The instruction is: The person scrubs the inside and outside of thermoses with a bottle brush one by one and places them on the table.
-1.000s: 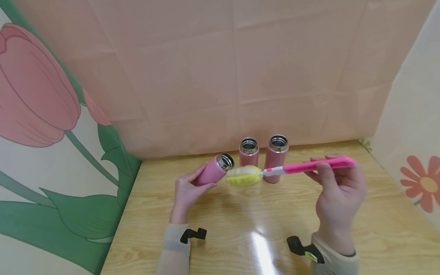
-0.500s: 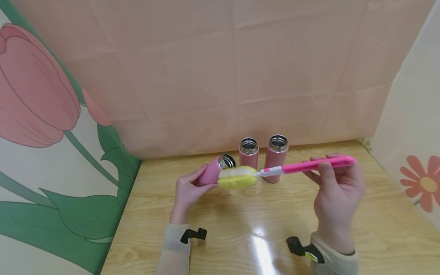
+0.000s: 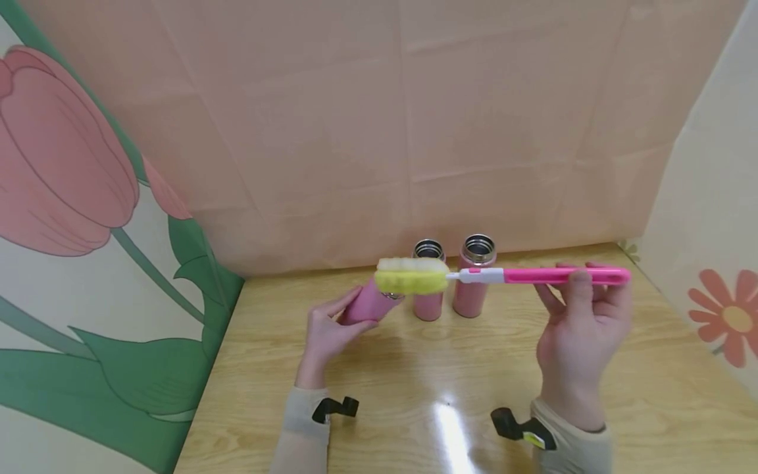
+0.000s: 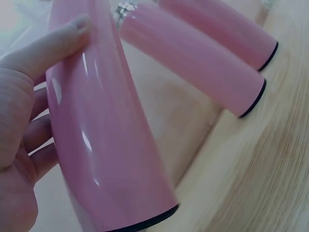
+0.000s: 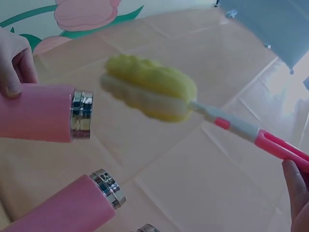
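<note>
My left hand (image 3: 326, 332) grips a pink thermos bottle (image 4: 104, 130) round its body, tilted so the silver mouth leans right; the bottle has a black base edge. With its thumb and fingers, my right hand (image 3: 583, 329) holds the pink handle of a bottle brush (image 3: 414, 276) with a yellow and white sponge head. In the head view the sponge overlaps the bottle's mouth. The right wrist view shows a gap between the sponge and the bottle's silver neck (image 5: 82, 114).
Behind the brush stand two more open pink thermos bottles, a left one (image 3: 428, 306) and a right one (image 3: 469, 299), upright on the wooden table (image 3: 403, 395). A peach cloth backdrop (image 3: 331, 131) rises at the table's back, with painted walls at both sides.
The brush has risen and levelled out, its sponge going from beside the bottle's mouth to over it in the head view. My left hand, still gripping the bottle, has shifted slightly.
</note>
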### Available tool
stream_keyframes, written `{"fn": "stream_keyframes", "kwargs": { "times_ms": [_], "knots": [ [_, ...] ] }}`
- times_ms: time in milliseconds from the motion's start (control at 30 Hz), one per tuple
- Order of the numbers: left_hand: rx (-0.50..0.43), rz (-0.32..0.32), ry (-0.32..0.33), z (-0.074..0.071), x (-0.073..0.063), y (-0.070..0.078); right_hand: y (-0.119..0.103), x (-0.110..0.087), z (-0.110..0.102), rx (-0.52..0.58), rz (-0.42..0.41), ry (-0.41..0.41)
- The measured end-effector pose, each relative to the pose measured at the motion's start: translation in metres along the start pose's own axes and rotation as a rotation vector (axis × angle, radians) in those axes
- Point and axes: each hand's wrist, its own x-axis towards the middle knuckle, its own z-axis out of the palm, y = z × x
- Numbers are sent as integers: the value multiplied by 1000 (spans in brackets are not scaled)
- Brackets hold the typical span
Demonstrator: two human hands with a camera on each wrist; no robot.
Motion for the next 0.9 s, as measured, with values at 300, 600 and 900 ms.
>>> {"fn": "stream_keyframes", "kwargs": {
  "times_ms": [300, 600, 900],
  "knots": [
    [-151, -133, -22, 8, 1, 11, 5, 12, -7, 104, 201, 126],
    [-296, -347, 28, 18, 3, 18, 16, 22, -18, 131, 365, 155],
    [-385, -434, 52, 20, 5, 24, 28, 27, -24, 117, 418, 170]
  ]
}}
